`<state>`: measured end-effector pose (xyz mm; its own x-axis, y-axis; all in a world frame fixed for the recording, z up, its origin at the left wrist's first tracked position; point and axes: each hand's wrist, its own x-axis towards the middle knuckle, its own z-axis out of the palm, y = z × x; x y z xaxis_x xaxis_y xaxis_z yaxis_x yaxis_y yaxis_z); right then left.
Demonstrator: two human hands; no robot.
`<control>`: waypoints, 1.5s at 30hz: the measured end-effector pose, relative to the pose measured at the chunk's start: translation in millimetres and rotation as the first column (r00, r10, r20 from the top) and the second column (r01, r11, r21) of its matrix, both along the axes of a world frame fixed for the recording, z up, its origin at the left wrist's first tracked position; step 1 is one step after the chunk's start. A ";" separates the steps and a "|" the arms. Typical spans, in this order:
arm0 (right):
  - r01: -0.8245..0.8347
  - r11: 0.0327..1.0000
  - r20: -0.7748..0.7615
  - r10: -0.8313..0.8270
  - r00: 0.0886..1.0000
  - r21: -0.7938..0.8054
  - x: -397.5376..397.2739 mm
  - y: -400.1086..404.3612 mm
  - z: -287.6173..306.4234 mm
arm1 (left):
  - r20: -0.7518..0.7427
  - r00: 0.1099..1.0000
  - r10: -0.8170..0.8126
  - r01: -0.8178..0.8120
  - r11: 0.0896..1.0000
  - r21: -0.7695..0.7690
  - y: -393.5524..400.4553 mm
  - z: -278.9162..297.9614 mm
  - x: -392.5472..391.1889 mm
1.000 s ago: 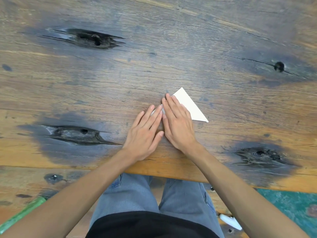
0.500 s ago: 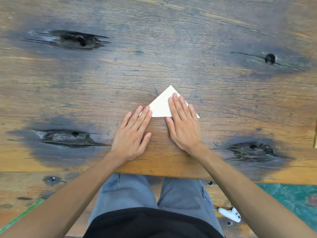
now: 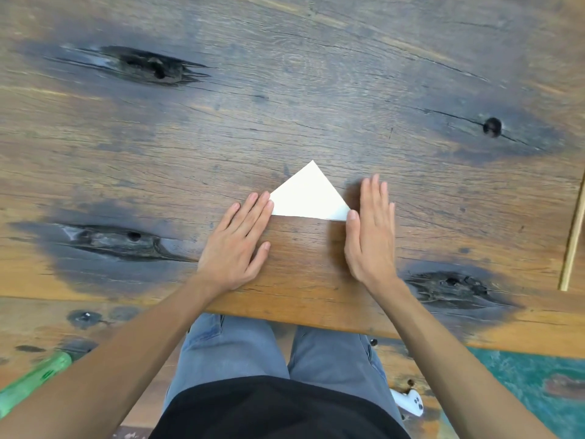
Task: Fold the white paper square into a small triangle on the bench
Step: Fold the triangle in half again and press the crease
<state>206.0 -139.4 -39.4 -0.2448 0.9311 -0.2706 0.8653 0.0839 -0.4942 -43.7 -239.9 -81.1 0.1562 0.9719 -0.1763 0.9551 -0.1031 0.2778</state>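
Note:
The white paper (image 3: 309, 195) lies flat on the wooden bench (image 3: 285, 106) as a small triangle, apex pointing away from me, long edge toward me. My left hand (image 3: 239, 240) rests flat on the wood, fingers together, its fingertips touching the triangle's left corner. My right hand (image 3: 370, 229) is flat and slightly blurred just right of the triangle, the thumb at its right corner. Neither hand holds the paper, and the whole triangle is in plain sight between them.
Dark knots and cracks mark the bench, one (image 3: 449, 286) close to my right wrist. A thin wooden stick (image 3: 573, 232) lies at the right edge. Below the bench's near edge are my jeans, a green object (image 3: 34, 381) and a white controller (image 3: 410, 403).
The paper turned from a slanted triangle under my fingers to one with its apex away. Both hands slid apart off it, the right one moving to the right of the triangle.

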 end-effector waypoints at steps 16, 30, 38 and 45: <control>-0.581 0.802 0.207 0.551 0.809 0.139 -84.5 1.8 -35.0 | -0.069 0.995 0.073 -0.072 0.997 0.015 -0.1 -4.6 0.6; -0.413 0.899 0.227 0.376 0.898 0.147 -50.3 12.7 -38.1 | -0.071 0.995 0.072 -0.071 0.997 0.018 0.1 -3.0 -0.3; -0.330 0.929 0.208 0.294 0.933 0.169 -40.8 10.0 -40.5 | -0.074 0.995 0.073 -0.072 0.997 0.022 -0.1 -2.3 -0.7; -0.268 0.954 0.242 0.231 0.942 0.133 -13.2 4.2 -36.1 | -0.080 0.994 0.068 -0.067 0.998 0.018 -0.5 -2.9 -1.2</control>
